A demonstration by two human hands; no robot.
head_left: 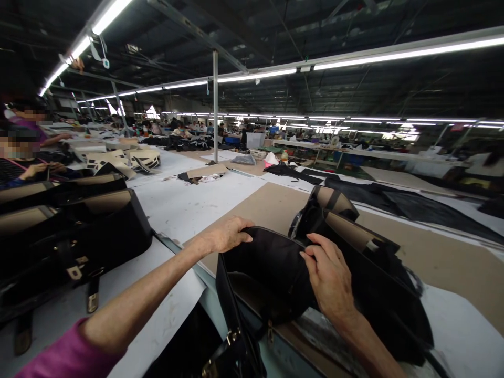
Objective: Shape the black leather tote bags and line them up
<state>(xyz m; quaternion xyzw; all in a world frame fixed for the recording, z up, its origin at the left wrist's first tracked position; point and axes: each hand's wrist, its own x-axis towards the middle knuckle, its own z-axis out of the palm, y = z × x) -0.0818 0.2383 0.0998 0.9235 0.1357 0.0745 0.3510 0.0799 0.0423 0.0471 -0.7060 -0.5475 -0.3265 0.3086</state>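
Observation:
A black handbag point(271, 268) lies on the long work table point(185, 207) right in front of me, its tan lining showing at the far end. My left hand point(226, 234) curls over the bag's upper left edge and grips it. My right hand point(328, 275) rests on the bag's middle with the fingers pinching the black fabric. A strap with a gold buckle point(232, 336) hangs from the bag's near corner.
Several finished black bags point(74, 231) stand in a row at the left. Brown cardboard sheets point(433, 252) and black fabric pieces point(394, 199) cover the table to the right. Other people point(23, 157) work at the far left. A steel post point(215, 105) rises mid-table.

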